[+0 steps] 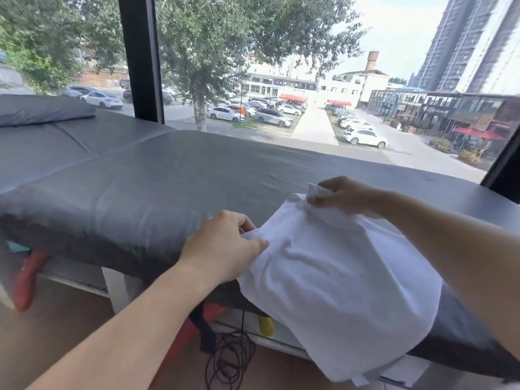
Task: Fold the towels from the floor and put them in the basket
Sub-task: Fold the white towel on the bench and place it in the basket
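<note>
Big window behind, car park and trees outside; grey padded table [140, 175] runs left to right in front of it, dark pillow [42, 111] at far left. White towel [337, 277] lying on the table's right part, near edge draped over the front lip, lower corner hanging free. No basket in view.

Left hand [225, 246]: grip pinching the towel's left edge, thumb on top. Right hand [340, 195]: grip closed on the far corner, lifted slightly off the table.

Looks like mid-fold, probably already doubled once; cloth bunched and wrinkled in the middle.

To do this step well: pull both held points apart to take out slack, slide the whole piece fully onto the table before folding, then bring far edge to near edge with corners matched and smooth flat with a palm.

Long axis runs diagonally, from far left near the right hand towards near right, hanging corner pointing at the floor. Squaring it to the table edge first should help.
</note>
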{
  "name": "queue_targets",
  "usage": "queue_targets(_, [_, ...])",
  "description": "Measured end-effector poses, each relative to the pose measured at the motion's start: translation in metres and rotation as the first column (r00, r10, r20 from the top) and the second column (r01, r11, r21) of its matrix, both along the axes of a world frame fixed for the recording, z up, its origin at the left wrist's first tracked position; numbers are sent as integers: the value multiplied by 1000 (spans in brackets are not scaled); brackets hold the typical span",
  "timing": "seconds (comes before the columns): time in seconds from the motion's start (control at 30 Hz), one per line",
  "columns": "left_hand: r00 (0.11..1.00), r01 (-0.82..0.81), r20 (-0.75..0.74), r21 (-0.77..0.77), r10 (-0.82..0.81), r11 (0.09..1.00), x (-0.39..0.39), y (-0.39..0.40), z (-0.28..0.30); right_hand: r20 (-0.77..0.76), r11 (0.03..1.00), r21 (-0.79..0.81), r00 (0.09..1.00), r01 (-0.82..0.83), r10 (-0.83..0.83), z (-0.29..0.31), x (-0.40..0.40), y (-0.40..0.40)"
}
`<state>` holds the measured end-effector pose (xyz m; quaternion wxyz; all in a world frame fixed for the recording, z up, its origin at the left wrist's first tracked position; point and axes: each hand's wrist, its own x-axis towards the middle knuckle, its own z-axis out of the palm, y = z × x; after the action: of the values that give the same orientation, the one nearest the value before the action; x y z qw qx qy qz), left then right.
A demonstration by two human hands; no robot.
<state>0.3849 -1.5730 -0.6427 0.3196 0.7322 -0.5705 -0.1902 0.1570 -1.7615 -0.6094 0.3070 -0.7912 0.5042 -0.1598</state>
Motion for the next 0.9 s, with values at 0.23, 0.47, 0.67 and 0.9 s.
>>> queue_targets(0.23, [989,121,-95,95,-112,988,12,6,-3,-45,987,-157,998,45,-53,-21,11,-3])
queue_targets(0.47, [971,55,205,306,-122,951,8,14,8,63,988,-111,993,108,-101,-24,25,-12])
queue_targets(0.67, [981,191,-102,357,-165,914,12,15,11,132,996,20,987,87,-89,-25,31,-20])
queue_targets(0.9, [871,-83,-483,37,91,996,51,-5,6,392,964,171,884,203,-256,-15,3,-21])
